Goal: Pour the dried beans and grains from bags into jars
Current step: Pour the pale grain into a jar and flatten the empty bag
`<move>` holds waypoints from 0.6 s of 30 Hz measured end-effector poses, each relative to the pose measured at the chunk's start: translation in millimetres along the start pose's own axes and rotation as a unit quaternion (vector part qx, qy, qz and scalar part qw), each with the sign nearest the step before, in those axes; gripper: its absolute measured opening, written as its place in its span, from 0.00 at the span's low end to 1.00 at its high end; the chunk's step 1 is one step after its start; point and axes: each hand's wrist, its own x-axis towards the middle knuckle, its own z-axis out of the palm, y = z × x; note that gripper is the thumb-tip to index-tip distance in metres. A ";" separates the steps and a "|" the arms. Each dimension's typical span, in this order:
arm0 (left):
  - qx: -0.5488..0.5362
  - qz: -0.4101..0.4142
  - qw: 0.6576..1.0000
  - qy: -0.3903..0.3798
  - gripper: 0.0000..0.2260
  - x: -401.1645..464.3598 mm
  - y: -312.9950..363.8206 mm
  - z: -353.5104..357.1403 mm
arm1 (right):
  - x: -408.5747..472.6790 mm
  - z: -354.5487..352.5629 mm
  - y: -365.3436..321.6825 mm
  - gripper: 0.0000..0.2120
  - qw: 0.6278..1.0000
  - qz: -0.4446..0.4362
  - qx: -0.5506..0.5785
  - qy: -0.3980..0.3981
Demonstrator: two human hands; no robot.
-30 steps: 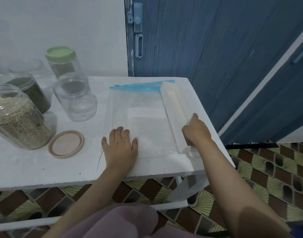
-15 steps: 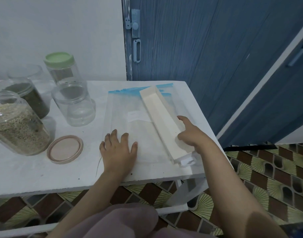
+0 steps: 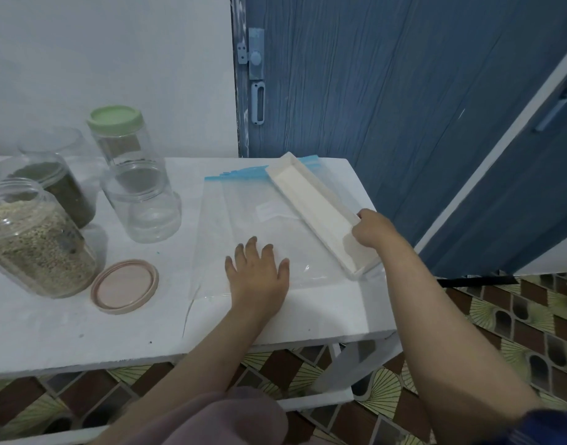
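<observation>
An empty clear zip bag [image 3: 259, 232] with a blue seal strip lies flat on the white table [image 3: 67, 322]. My left hand [image 3: 259, 281] presses flat on the bag's near edge, fingers spread. My right hand [image 3: 370, 229] grips the near end of a long white tray [image 3: 317, 207] that lies slanted across the bag's right side. A big jar of pale grains [image 3: 35, 242] stands open at the left, a jar of dark green beans [image 3: 54, 187] behind it. An empty open jar [image 3: 144, 207] stands mid-table.
A pink lid [image 3: 124, 285] lies on the table near the grain jar. A green-lidded empty jar [image 3: 118, 136] stands at the back by the wall. A blue door [image 3: 388, 91] rises behind the table's right end. Patterned floor tiles [image 3: 516, 326] lie beyond the right edge.
My right hand swung the white tray across the bag, first leftward, then back toward the right side. My left hand stayed pressed on the bag. The camera dipped slightly.
</observation>
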 end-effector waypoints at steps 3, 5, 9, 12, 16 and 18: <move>0.002 -0.009 1.000 -0.004 0.23 1.2 -0.8 3.5 | 2.5 -0.3 10.1 0.25 0.999 0.008 -0.024 -0.028; -0.016 -0.012 1.000 0.011 0.22 1.5 -3.4 4.1 | 1.6 1.0 13.7 0.26 0.999 -0.004 -0.026 -0.039; -0.133 -0.044 0.988 0.062 0.17 1.2 -9.9 -6.8 | -2.0 3.9 12.7 0.26 1.000 -0.016 -0.008 -0.023; -0.247 -0.069 0.964 0.074 0.15 3.9 -17.4 -17.0 | -7.7 4.1 9.2 0.20 0.999 -0.016 0.041 -0.022; -0.384 -0.138 0.910 0.068 0.18 9.5 -26.4 -32.3 | -14.5 3.3 9.0 0.13 0.994 -0.011 0.101 -0.048; -0.486 -0.207 0.849 0.023 0.21 17.5 -29.2 -43.2 | -16.3 2.2 10.8 0.11 0.989 0.006 0.135 -0.063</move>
